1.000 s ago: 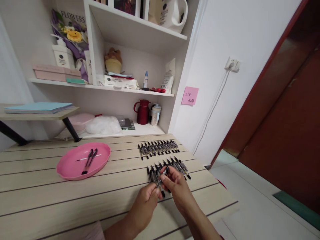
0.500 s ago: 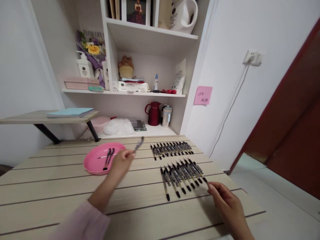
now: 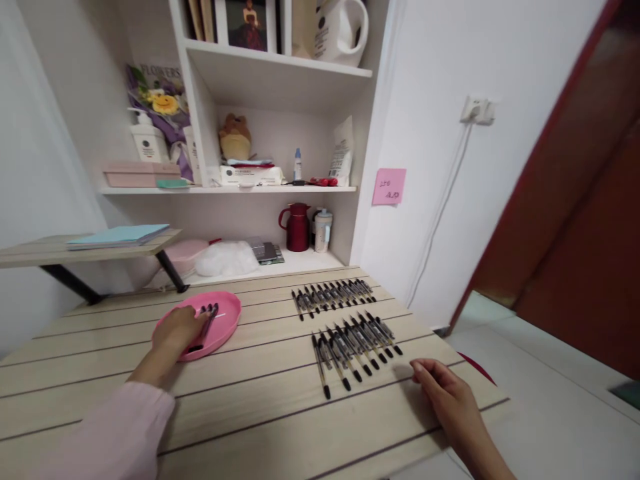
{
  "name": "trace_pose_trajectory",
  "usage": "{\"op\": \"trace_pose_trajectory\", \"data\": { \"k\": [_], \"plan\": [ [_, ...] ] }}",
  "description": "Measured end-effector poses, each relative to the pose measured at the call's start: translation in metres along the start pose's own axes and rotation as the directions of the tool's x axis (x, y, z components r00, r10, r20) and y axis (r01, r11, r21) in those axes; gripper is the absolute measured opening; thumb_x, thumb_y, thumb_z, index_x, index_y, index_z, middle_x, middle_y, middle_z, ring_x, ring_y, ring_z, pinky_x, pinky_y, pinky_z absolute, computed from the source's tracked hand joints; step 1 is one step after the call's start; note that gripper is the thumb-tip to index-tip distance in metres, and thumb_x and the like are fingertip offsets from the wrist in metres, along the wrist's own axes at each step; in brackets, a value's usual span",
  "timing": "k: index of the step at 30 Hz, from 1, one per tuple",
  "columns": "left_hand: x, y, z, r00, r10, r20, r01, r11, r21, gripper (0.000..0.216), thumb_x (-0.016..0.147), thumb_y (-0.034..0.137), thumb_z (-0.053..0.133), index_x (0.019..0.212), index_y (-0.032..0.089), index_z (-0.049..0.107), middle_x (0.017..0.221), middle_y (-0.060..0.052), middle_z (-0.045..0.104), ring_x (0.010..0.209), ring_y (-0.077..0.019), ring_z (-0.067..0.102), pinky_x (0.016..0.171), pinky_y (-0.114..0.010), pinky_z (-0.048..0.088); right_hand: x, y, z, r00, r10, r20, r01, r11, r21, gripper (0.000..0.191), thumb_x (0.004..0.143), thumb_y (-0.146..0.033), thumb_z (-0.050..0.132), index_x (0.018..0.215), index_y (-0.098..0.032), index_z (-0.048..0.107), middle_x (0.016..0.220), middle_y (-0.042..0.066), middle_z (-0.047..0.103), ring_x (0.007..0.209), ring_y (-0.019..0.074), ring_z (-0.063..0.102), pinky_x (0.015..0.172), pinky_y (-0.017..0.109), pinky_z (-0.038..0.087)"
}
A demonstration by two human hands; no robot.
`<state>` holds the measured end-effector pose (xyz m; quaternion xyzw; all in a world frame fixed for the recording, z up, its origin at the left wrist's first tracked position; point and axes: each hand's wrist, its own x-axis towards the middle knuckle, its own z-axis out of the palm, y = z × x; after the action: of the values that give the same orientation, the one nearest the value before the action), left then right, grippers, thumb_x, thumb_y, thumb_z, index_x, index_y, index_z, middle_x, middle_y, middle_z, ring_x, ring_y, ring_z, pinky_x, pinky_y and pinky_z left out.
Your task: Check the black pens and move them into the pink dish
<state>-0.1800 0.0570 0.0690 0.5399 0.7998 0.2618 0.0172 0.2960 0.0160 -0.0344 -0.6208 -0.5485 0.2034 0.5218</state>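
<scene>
My left hand (image 3: 176,331) reaches into a pink oval tray (image 3: 229,325) on the wooden table (image 3: 260,413). Its fingers are curled on the lower end of a black pen (image 3: 209,319), which lies beside another in the tray. My right hand (image 3: 444,392) rests on the table near its right edge, fingers loosely apart and holding nothing. It sits just right of the front row of black pens (image 3: 356,341). A second row of several pens (image 3: 331,296) lies further back.
Behind the table, white shelves hold a red jug (image 3: 296,227), a white cup (image 3: 323,230), a plastic bag (image 3: 225,257) and boxes. A blue folder (image 3: 117,235) lies on a raised side shelf. A pink note (image 3: 389,187) is stuck on the wall. The table ends at right above the floor.
Both hands held one pen together a second ago. My left hand then carried it left and lowered it into the pink tray. My right hand let go and settled on the table.
</scene>
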Motion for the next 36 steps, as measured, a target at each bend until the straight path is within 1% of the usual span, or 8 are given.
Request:
{"op": "trace_pose_trajectory", "data": {
  "k": [4,8,16,19,22,27,31,36],
  "plan": [
    [-0.025,0.033,0.007,0.971,0.236,-0.028,-0.236,0.972,0.011,0.033,0.076,0.040,0.045,0.086,0.015,0.065,0.093,-0.012,0.064,0.090,-0.0287,0.057,0.076,-0.036,0.041,0.023,-0.001,0.001,0.996,-0.027,0.085,0.054,0.941,-0.334,0.022,0.074,-0.036,0.047,0.079,-0.019,0.061,0.072,0.005,0.066,0.067,0.0200,0.058,0.060,0.028,0.040],
    [-0.072,0.072,0.029,0.855,0.519,0.015,-0.513,0.848,-0.137,0.031,0.080,0.038,0.043,0.093,0.018,0.063,0.098,-0.008,0.062,0.093,-0.0230,0.057,0.082,-0.032,0.043,0.040,-0.007,0.013,0.988,0.026,0.150,0.070,0.798,-0.599,0.017,0.075,-0.027,0.048,0.079,-0.017,0.061,0.077,0.009,0.065,0.074,0.0208,0.059,0.062,0.028,0.037],
    [-0.125,0.107,0.065,0.746,0.652,0.139,-0.561,0.727,-0.396,0.022,0.081,0.031,0.046,0.089,0.021,0.063,0.091,-0.007,0.062,0.088,-0.0209,0.058,0.078,-0.033,0.044,0.048,-0.011,0.027,0.994,0.033,0.108,0.048,0.742,-0.669,0.016,0.075,-0.019,0.045,0.077,-0.015,0.061,0.079,0.011,0.064,0.076,0.0203,0.058,0.061,0.026,0.033],
    [-0.131,0.119,0.073,0.765,0.619,0.178,-0.438,0.703,-0.561,0.018,0.078,0.031,0.051,0.083,0.020,0.065,0.086,-0.007,0.063,0.083,-0.0211,0.059,0.075,-0.033,0.044,0.046,-0.017,0.022,0.999,0.013,0.048,0.014,0.856,-0.517,0.014,0.074,-0.020,0.047,0.070,-0.017,0.059,0.072,0.008,0.063,0.069,0.0184,0.056,0.059,0.026,0.033],
    [-0.138,0.136,0.083,0.816,0.490,0.305,-0.073,0.611,-0.788,0.023,0.076,0.034,0.055,0.091,0.017,0.063,0.083,-0.007,0.065,0.081,-0.0219,0.060,0.072,-0.033,0.046,0.028,-0.034,0.029,0.998,-0.041,0.051,0.049,0.983,-0.176,0.013,0.072,-0.024,0.050,0.063,-0.018,0.056,0.061,0.002,0.058,0.059,0.0157,0.052,0.055,0.024,0.034],
    [-0.151,0.162,0.095,0.801,0.312,0.511,0.516,0.074,-0.853,0.038,0.076,0.035,0.058,0.108,0.017,0.052,0.094,-0.010,0.065,0.092,-0.0207,0.060,0.082,-0.034,0.046,-0.028,-0.067,0.065,0.941,-0.078,0.330,-0.003,0.971,0.237,0.010,0.068,-0.023,0.054,0.060,-0.017,0.054,0.052,-0.003,0.050,0.049,0.0100,0.042,0.047,0.021,0.029],
    [-0.152,0.161,0.098,0.790,0.244,0.562,0.595,-0.087,-0.799,0.025,0.072,0.032,0.064,0.088,0.016,0.055,0.060,0.000,0.058,0.062,-0.0155,0.061,0.062,-0.028,0.049,-0.020,-0.069,0.065,0.890,-0.131,0.436,0.057,0.982,0.180,0.006,0.067,-0.023,0.056,0.071,-0.018,0.056,0.061,-0.003,0.054,0.055,0.0107,0.046,0.050,0.020,0.031],
    [-0.150,0.146,0.100,0.739,0.190,0.646,0.661,-0.020,-0.750,0.025,0.073,0.040,0.060,0.082,0.017,0.054,0.046,0.009,0.040,0.029,-0.0014,0.026,0.029,-0.013,0.017,0.056,-0.040,0.033,0.997,-0.016,0.073,0.044,0.915,-0.402,0.015,0.072,-0.019,0.051,0.087,-0.018,0.053,0.081,0.006,0.061,0.074,0.0180,0.053,0.063,0.026,0.033]
  ]
}}
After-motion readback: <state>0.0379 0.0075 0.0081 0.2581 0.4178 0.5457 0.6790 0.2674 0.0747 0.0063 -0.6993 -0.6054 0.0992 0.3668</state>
